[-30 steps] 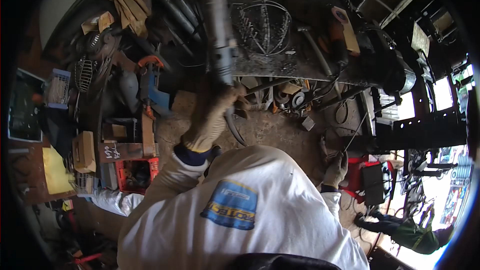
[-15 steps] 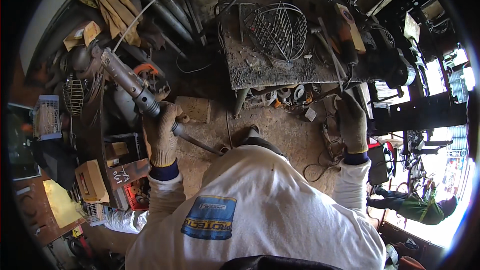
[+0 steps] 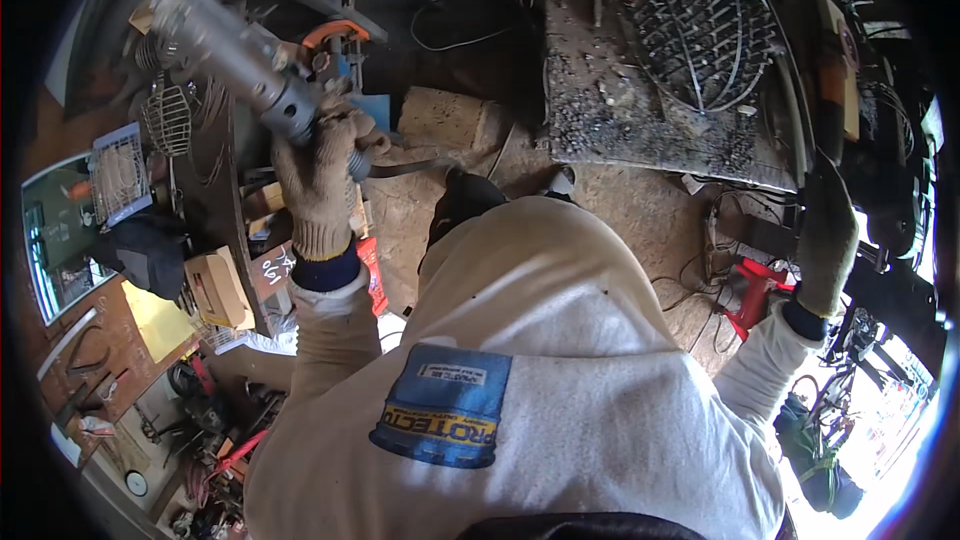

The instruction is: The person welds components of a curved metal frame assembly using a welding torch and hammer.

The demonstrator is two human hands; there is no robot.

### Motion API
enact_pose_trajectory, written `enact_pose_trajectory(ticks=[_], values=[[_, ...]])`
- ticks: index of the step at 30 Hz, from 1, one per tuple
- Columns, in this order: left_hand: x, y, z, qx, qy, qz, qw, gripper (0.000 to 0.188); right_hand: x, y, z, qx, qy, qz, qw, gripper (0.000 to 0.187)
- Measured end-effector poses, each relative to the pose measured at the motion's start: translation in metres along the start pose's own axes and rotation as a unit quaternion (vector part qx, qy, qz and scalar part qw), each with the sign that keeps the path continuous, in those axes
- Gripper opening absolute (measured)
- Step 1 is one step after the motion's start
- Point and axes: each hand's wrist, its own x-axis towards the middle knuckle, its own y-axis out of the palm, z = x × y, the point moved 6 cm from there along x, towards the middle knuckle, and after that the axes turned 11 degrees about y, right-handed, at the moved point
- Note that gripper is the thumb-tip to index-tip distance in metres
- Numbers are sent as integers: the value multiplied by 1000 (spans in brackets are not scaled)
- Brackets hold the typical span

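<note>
My left hand (image 3: 320, 180), in a knitted work glove, is closed around a grey metal torch-like tool. The tool's thick tube (image 3: 230, 55) points up and left, with round holes near my fingers. A thin pipe (image 3: 410, 168) comes out on the other side of my hand. My right hand (image 3: 832, 240), gloved too, is at the right by the workbench's near right corner. Its fingers are dark and mostly hidden, so I cannot make out a grip. Close to its fingertips are an orange-handled tool (image 3: 832, 80) and a long thin bar (image 3: 795, 110).
A dirty workbench (image 3: 600, 145) carries a round wire rack (image 3: 700, 40) and dark grit. A wooden block (image 3: 440, 118) lies on the floor ahead. At left are cardboard boxes (image 3: 218, 288) and a wire grill basket (image 3: 165, 120). A red stand (image 3: 755, 298) and loose cables lie near my right arm.
My view has shifted, so the workbench appears farther right. The tool in my left hand appears higher and larger, its tube blurred. My right hand appears farther out to the right.
</note>
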Motion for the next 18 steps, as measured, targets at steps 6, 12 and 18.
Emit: enact_pose_trajectory(ticks=[6, 12, 18], values=[[62, 18, 29, -30, -64, 119, 990, 42, -9, 25, 32, -188, -129, -56, 972, 32], [109, 2, 61, 36, -62, 214, 974, 44, -43, 52, 58, 98, 167, -68, 979, 34], [125, 10, 75, -37, -94, 220, 970, 47, -57, 64, 58, 70, 152, -80, 983, 34]])
